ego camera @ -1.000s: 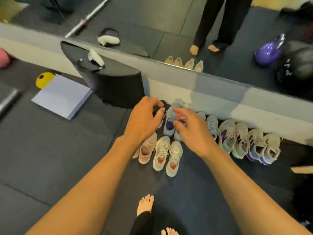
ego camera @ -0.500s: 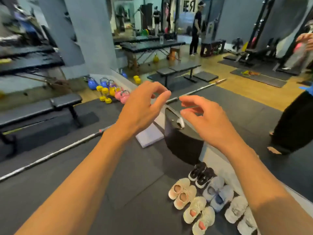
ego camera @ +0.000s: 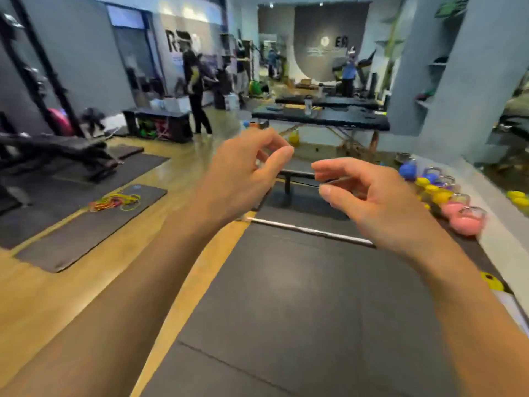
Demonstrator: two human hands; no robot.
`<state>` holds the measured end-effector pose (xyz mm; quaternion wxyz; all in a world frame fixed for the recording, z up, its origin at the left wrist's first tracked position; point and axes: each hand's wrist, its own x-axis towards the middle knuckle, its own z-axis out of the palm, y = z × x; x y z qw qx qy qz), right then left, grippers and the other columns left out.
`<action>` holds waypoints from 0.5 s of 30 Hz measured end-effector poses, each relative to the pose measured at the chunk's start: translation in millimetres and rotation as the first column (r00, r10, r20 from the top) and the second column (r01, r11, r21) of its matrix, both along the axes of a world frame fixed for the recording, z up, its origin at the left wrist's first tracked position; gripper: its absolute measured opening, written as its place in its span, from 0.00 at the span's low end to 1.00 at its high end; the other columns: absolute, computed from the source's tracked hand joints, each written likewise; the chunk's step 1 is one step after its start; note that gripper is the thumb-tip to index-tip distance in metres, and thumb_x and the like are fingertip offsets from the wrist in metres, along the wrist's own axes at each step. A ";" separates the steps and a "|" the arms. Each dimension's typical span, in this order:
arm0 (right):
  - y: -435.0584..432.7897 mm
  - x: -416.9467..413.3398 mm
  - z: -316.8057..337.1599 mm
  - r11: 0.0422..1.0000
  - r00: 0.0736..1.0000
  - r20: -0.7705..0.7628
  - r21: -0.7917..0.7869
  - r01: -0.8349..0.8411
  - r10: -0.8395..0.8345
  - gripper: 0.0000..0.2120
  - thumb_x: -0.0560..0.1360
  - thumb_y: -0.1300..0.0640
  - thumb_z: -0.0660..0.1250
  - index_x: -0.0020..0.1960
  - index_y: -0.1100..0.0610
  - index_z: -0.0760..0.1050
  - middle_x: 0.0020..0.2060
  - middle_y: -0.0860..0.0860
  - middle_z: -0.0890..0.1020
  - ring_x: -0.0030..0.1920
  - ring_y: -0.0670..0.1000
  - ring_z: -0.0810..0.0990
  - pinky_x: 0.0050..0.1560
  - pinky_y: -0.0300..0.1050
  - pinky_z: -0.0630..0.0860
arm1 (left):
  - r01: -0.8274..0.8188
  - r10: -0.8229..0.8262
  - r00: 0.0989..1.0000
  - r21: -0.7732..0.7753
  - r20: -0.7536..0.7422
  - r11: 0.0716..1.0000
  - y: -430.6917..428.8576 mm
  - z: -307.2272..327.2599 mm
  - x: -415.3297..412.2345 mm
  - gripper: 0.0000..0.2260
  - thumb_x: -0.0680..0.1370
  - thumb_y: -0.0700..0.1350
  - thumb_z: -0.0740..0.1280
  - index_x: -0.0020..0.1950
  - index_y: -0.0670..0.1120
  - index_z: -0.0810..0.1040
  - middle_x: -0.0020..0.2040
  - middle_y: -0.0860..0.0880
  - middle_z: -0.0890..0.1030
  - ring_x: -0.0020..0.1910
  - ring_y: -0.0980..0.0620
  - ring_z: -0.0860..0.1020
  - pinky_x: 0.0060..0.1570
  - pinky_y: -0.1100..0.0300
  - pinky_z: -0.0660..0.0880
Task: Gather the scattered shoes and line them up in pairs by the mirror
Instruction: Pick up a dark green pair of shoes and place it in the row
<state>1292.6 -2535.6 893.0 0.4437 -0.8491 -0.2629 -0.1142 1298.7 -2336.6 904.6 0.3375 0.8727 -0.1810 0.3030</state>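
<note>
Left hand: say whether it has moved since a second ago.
Yes. The left hand has lifted off the shoes it was touching; it now shows empty, above the barbell.

Hands (ego camera: 246, 173) now off the shoes

Open black mat (ego camera: 300, 296) ahead; barbell (ego camera: 309, 231) across, kettlebells (ego camera: 458, 213) right

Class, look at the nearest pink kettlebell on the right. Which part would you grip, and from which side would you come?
Probably the metal handle looping over its top, reached from above. The pink kettlebell sits upright on the floor, its round body looks too wide and smooth for a grip, and other kettlebells crowd it behind.
</note>
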 end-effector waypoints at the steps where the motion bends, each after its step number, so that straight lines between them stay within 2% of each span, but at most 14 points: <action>1: 37.9 4.7 -1.2 0.998 0.998 -0.011 -0.005 -0.063 0.063 0.14 0.76 0.57 0.67 0.60 0.47 0.77 0.51 0.41 0.81 0.50 0.38 0.79 0.55 0.44 0.77 | -0.066 0.066 0.998 -0.008 -0.009 0.998 36.4 -1.5 -8.7 0.07 0.80 0.47 0.64 0.49 0.46 0.80 0.43 0.53 0.78 0.41 0.60 0.75 0.42 0.71 0.70; 4: 146.3 14.1 -4.4 0.974 0.973 -0.024 0.011 -0.228 0.228 0.14 0.76 0.58 0.67 0.60 0.49 0.77 0.51 0.42 0.82 0.49 0.36 0.79 0.51 0.34 0.76 | -0.242 0.241 0.970 -0.018 -0.044 0.970 135.6 -6.0 -35.2 0.09 0.80 0.49 0.64 0.51 0.46 0.80 0.45 0.51 0.79 0.44 0.54 0.77 0.45 0.60 0.74; 6: 216.4 17.7 -7.1 0.940 0.939 -0.041 0.022 -0.341 0.342 0.12 0.77 0.55 0.66 0.60 0.49 0.78 0.51 0.41 0.82 0.48 0.35 0.79 0.47 0.29 0.75 | -0.350 0.348 0.936 -0.049 -0.044 0.936 197.5 -9.6 -53.4 0.09 0.80 0.49 0.64 0.51 0.46 0.80 0.45 0.52 0.79 0.44 0.53 0.77 0.44 0.59 0.74; 10: 350.9 23.3 -10.7 0.842 0.841 -0.038 0.045 -0.538 0.540 0.11 0.78 0.51 0.64 0.59 0.47 0.77 0.49 0.39 0.81 0.46 0.37 0.78 0.46 0.32 0.76 | -0.537 0.536 0.843 -0.058 -0.041 0.841 309.9 -12.9 -87.6 0.08 0.80 0.49 0.64 0.52 0.47 0.80 0.46 0.53 0.80 0.44 0.56 0.78 0.44 0.64 0.73; 13: 455.1 24.1 -13.4 0.752 0.753 -0.007 0.053 -0.657 0.658 0.12 0.78 0.52 0.64 0.61 0.48 0.77 0.48 0.40 0.81 0.47 0.39 0.79 0.50 0.38 0.77 | -0.668 0.667 0.744 -0.034 -0.050 0.743 395.3 -13.9 -110.2 0.08 0.80 0.48 0.64 0.52 0.47 0.81 0.46 0.51 0.80 0.43 0.56 0.78 0.42 0.69 0.73; 15: 527.4 23.2 -13.0 0.683 0.683 -0.004 0.047 -0.729 0.730 0.12 0.78 0.53 0.65 0.61 0.49 0.77 0.48 0.41 0.81 0.47 0.39 0.79 0.50 0.39 0.77 | -0.743 0.739 0.670 -0.054 -0.073 0.668 453.5 -15.5 -126.7 0.08 0.80 0.47 0.64 0.52 0.45 0.81 0.46 0.50 0.80 0.43 0.55 0.78 0.45 0.61 0.77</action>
